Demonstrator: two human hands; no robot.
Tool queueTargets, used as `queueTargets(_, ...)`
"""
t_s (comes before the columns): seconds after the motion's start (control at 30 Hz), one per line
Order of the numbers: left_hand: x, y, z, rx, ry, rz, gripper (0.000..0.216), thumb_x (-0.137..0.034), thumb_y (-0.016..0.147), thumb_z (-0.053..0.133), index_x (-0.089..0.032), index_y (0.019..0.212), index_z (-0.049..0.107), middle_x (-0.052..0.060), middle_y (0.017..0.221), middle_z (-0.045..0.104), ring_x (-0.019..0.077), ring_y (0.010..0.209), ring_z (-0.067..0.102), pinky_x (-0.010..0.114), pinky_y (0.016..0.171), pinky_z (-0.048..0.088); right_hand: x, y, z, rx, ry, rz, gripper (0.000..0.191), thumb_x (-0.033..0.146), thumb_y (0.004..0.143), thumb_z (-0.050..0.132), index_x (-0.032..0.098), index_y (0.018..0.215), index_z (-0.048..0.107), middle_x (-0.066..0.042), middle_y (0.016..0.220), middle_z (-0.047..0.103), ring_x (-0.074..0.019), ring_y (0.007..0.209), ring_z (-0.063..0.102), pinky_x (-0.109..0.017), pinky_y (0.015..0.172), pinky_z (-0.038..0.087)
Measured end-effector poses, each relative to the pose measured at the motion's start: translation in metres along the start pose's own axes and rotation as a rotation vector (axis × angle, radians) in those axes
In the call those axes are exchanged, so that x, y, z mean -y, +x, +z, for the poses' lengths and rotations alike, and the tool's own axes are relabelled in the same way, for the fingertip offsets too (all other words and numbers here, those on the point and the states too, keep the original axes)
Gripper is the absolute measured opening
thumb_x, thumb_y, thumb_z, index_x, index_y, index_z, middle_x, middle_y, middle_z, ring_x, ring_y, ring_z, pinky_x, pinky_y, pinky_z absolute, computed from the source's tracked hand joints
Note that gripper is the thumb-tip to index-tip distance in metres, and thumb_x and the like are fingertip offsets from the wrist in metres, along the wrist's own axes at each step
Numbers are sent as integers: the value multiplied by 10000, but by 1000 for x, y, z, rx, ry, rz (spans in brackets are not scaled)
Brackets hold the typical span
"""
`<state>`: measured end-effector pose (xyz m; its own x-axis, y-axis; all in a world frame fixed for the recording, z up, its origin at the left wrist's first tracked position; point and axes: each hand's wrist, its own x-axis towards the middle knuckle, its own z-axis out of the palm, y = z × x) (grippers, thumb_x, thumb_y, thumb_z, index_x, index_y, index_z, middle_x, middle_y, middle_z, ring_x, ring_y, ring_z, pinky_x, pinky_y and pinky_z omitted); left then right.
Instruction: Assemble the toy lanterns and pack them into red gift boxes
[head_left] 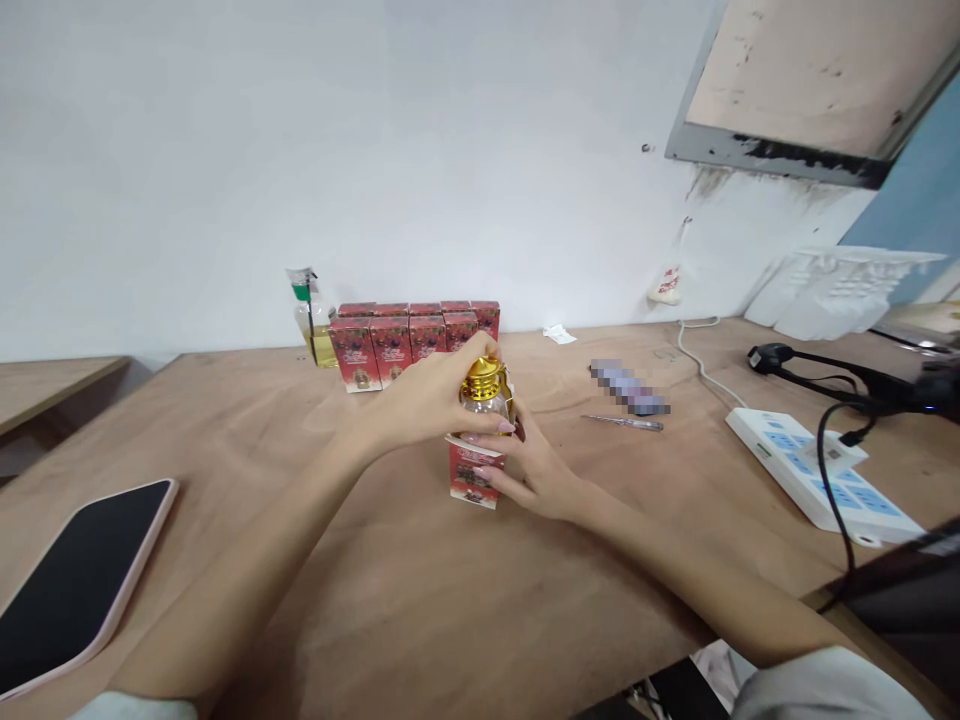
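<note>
A small lantern [484,384] with a gold domed top and a clear body sits partly inside the open top of a red printed box [472,472]. My left hand [442,396] reaches over from the left, its fingers closed round the lantern. On the right side, my right hand [544,468] is wrapped round the box, with its fingers across the front near the upper edge. The box is upright on the wooden table [420,600]. The lantern's lower part is hidden by the box and my fingers.
Several red boxes [390,350] stand in rows near the wall, beside a pump bottle [313,325] of yellow liquid. A phone [86,580] lies at left. To the right are a screwdriver [626,423], a blurred-out item [628,388] and a power strip [810,475] with cables.
</note>
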<state>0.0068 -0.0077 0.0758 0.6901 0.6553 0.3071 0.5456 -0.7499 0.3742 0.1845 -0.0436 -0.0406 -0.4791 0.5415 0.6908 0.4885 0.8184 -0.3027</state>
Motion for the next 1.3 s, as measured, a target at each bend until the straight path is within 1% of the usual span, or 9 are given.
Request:
queueTargets(0.23, -1, 0, 7, 30, 46, 14, 452, -451, 720, 640, -240, 1063, 434, -16, 811, 611, 178, 682, 583, 257, 574, 379, -1, -9, 13, -178, -74, -2, 302, 254, 822, 569, 277, 1119, 516, -40, 1477, 248, -282, 1435, 127, -509, 1091, 328)
queueTargets(0.4, -1, -1, 12, -49, 129, 18, 424, -427, 698, 651, -222, 1015, 460, 32, 893, 597, 225, 808, 570, 297, 642, 398, -2, -9, 13, -173, -80, -29, 255, 256, 837, 544, 248, 1090, 509, -93, 1311, 438, -269, 1365, 306, -494, 1034, 403)
queueTargets(0.5, -6, -2, 15, -60, 110, -30, 409, -376, 687, 657, -230, 1008, 449, 16, 848, 596, 206, 733, 564, 277, 593, 378, -5, -10, 15, -169, -81, -23, 244, 267, 839, 544, 263, 1080, 503, -82, 1228, 483, -267, 1332, 344, -511, 1020, 415)
queueTargets(0.57, -11, -3, 16, -74, 124, -48, 423, -365, 679, 669, -233, 1012, 442, 11, 833, 597, 202, 709, 560, 270, 575, 361, -8, -12, 17, -196, -54, -64, 294, 242, 829, 565, 285, 1105, 473, -73, 1270, 442, -274, 1346, 324, -515, 1026, 411)
queueTargets(0.67, -13, -5, 19, -66, 155, -40, 400, -355, 706, 657, -226, 1020, 445, 18, 839, 599, 209, 733, 561, 271, 583, 359, -13, -15, 23, -288, 42, -112, 572, 228, 781, 647, 341, 1243, 329, -76, 1389, 323, -285, 1361, 312, -524, 1045, 395)
queueTargets(0.8, -2, -6, 22, -3, 160, -7, 328, -404, 792, 587, -199, 1023, 479, 38, 878, 596, 219, 794, 553, 295, 621, 384, -17, -19, 31, -347, 144, 7, 900, 264, 755, 699, 325, 1382, 55, -138, 1413, 302, -260, 1286, 435, -473, 1007, 456)
queueTargets(0.93, 7, -5, 25, 75, 258, 60, 207, -362, 868, 493, -176, 879, 581, 73, 957, 580, 238, 905, 521, 341, 724, 401, -15, -20, 34, -324, 229, 42, 936, 257, 758, 705, 290, 1407, 32, -159, 1377, 364, -264, 1240, 489, -468, 986, 477)
queueTargets(1.1, 4, -4, 24, 119, 293, 67, 192, -346, 835, 556, -166, 841, 624, 65, 907, 601, 231, 889, 529, 340, 755, 405, -13, -19, 33, -299, 246, 57, 941, 251, 760, 705, 299, 1407, 23, -162, 1389, 358, -276, 1262, 469, -486, 988, 473)
queueTargets(1.3, -1, -12, 3, 59, 137, 90, 442, -512, 861, 492, -187, 1158, 526, 70, 1105, 601, 231, 993, 542, 329, 803, 420, -10, -18, 28, -271, 282, 92, 913, 267, 783, 682, 293, 1418, 27, -154, 1373, 387, -251, 1274, 456, -463, 1002, 473)
